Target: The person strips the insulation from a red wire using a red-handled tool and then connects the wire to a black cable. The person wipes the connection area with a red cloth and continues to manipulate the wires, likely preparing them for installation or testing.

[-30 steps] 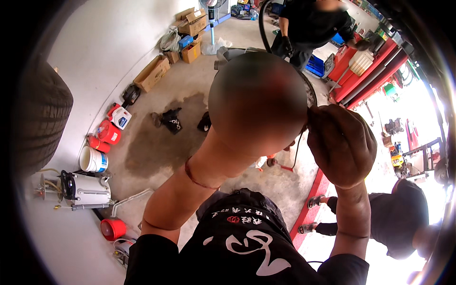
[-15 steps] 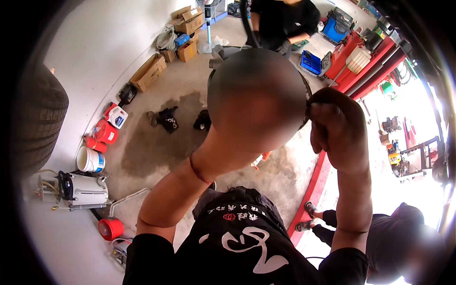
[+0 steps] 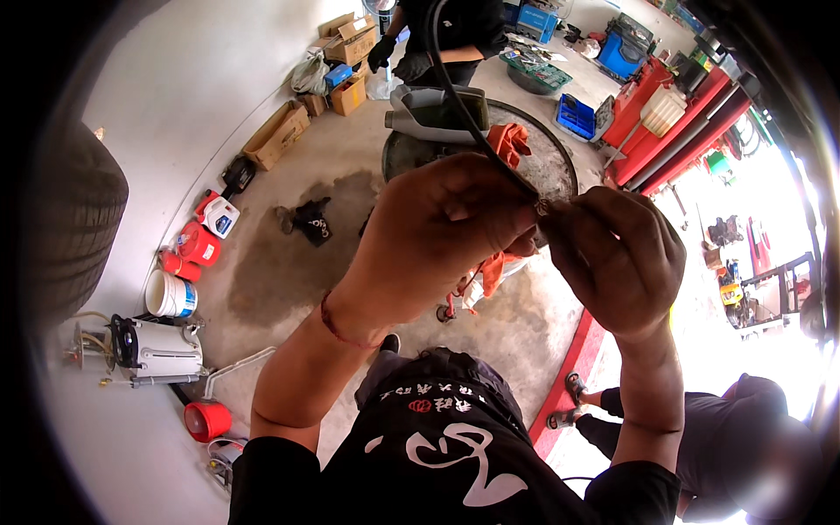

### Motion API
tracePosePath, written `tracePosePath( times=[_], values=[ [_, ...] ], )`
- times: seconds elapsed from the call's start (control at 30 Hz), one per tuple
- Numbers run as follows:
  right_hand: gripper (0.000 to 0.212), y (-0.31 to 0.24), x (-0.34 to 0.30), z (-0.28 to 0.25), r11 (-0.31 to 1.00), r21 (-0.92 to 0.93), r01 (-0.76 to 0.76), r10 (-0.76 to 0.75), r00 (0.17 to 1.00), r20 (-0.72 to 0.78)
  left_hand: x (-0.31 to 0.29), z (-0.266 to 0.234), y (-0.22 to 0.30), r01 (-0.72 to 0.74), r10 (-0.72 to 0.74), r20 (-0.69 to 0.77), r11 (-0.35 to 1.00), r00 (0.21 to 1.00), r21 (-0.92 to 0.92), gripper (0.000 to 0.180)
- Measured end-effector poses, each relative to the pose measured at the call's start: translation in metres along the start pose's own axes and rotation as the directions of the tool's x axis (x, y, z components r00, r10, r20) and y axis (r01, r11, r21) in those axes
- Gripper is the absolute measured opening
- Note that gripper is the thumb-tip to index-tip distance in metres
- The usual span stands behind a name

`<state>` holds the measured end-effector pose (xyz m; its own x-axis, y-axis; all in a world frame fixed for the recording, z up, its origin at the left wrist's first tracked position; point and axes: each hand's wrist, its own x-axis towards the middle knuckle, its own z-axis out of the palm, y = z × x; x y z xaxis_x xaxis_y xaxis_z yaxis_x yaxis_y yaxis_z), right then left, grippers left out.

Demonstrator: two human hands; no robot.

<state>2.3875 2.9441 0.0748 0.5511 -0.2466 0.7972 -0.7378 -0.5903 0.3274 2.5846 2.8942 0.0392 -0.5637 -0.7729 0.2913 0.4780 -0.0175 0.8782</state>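
A black hose (image 3: 453, 101) curves down from the top of the head view to my hands. My left hand (image 3: 442, 232) is closed round it near its lower end, with the thumb pressed along it. A small metal piece (image 3: 541, 208) shows at that end, between my two hands; its exact kind is too small to tell. My right hand (image 3: 623, 261) pinches at this metal piece with thumb and fingertips, the other fingers curled. Both hands are raised in front of a round dark-rimmed stand (image 3: 570, 157), which they partly cover.
On the stand lie a cut-open grey jug (image 3: 420, 118) with dark liquid and an orange cloth (image 3: 509, 140). A co-worker in black gloves (image 3: 411, 66) stands beyond it. Another person (image 3: 700, 437) is at lower right. Buckets (image 3: 171, 293) and cardboard boxes (image 3: 278, 136) line the left wall.
My left hand has turned and lowered slightly, so the hose and its metal end now show. The right hand has shifted down a little. The co-worker beyond has moved left.
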Motion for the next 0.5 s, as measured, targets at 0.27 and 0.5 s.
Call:
tracePosePath(
  times=[0.27,0.5],
  values=[
    [0.03,0.011,-0.002,-0.001,1.0,0.016,-0.025,0.025,0.999,-0.041,0.004,0.008,-0.001,0.079,-0.062,0.066,0.953,0.996,-0.294,0.018],
    [0.028,0.03,0.004,-0.004,0.984,0.101,0.149,-0.153,0.988,0.032,0.007,0.011,0.004,0.146,-0.121,0.095,0.928,0.988,-0.343,0.018]
  ],
)
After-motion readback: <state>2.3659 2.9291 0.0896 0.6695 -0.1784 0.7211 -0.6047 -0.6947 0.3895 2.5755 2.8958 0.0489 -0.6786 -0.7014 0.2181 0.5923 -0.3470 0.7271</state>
